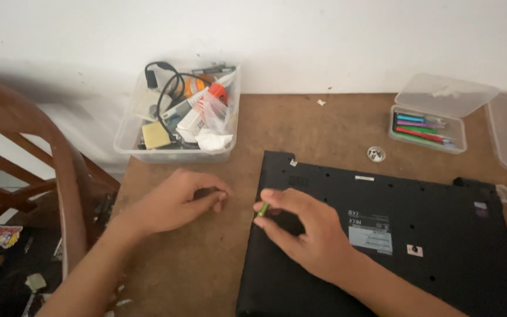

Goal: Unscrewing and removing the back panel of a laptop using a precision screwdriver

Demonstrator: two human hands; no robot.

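Laptop: flipped bottom-up on the brown counter, black.
Clear tub: back left, crammed with black cables, a yellow sponge, a white tube, crumpled tissue.
Small clear box: lid open, colourful screwdrivers inside.
Left hand: loosely curled grip, resting on the counter, holding nothing.
Right hand: grip pinching a green screwdriver at the laptop's left edge.

Brown wooden table set against a white wall. At centre, upside down: black laptop. Behind its left corner: clear plastic bin of cables and oddments. Behind its right half: small open case of coloured tools. Between case and laptop: small round white object. Left of laptop, resting on bare wood: left hand.
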